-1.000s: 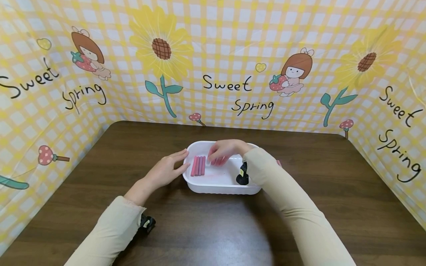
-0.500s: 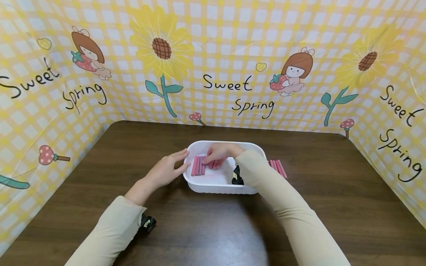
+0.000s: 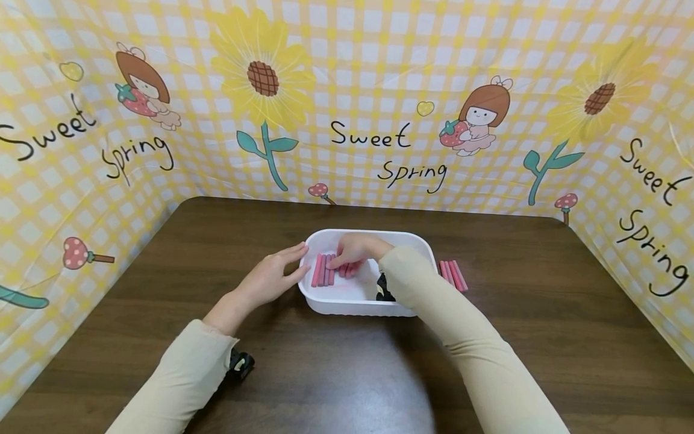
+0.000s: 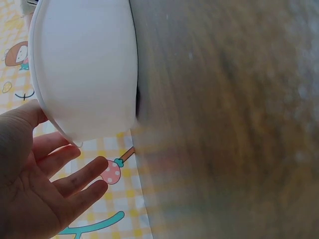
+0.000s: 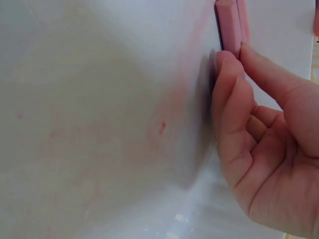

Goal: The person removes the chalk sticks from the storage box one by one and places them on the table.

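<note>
My right hand (image 3: pixel 352 253) reaches inside the white plastic tub (image 3: pixel 368 310). Thumb and fingertips pinch the lower end of a pink chalk stick (image 5: pixel 229 25), seen close up in the right wrist view. This stick is at the right end of a row of pink and purple chalk sticks (image 3: pixel 321 271) laid side by side at the tub's left end. My left hand (image 3: pixel 265 278) rests at the tub's left rim with fingers extended. In the left wrist view, its thumb and nearer fingers touch the rim, while the other fingers spread free outside it.
Several more pink chalk sticks (image 3: pixel 453 276) lie on the brown wooden table (image 3: pixel 336 374) just right of the tub. Pink smudges mark the tub's floor (image 5: pixel 124 129). A yellow checked cloth (image 3: pixel 368 78) stands behind the table and along both sides.
My right hand has moved left inside the tub to the end of the chalk row, and its sleeve now uncovers the sticks on the table. My left hand has stayed put.
</note>
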A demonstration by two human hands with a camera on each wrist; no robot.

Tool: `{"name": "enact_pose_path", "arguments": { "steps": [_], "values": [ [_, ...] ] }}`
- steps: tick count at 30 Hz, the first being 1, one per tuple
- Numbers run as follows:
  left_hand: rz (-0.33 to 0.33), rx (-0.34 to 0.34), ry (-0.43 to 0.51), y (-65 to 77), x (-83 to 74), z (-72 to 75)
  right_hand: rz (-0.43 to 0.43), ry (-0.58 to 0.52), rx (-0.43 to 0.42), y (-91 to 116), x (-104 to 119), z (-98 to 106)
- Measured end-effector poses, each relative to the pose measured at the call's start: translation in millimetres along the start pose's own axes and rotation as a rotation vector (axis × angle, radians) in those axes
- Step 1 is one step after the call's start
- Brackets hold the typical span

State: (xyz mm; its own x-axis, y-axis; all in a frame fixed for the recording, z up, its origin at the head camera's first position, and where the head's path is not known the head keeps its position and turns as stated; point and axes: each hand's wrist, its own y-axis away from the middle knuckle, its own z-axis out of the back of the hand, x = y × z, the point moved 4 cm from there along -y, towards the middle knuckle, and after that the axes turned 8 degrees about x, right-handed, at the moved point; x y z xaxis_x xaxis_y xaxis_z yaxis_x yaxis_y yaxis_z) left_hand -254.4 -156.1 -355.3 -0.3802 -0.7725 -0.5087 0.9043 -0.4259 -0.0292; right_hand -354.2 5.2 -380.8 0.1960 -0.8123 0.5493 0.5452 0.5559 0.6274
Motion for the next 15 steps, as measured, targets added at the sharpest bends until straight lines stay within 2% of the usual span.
{"name": "enact_pose_path", "arguments": {
  "steps": [15],
  "values": [
    [0.006, -0.001, -0.003, 1.1, -0.5, 0.4, -0.017, -0.172, 0.113, 2.3, -1.0, -1.1]
  ]
}}
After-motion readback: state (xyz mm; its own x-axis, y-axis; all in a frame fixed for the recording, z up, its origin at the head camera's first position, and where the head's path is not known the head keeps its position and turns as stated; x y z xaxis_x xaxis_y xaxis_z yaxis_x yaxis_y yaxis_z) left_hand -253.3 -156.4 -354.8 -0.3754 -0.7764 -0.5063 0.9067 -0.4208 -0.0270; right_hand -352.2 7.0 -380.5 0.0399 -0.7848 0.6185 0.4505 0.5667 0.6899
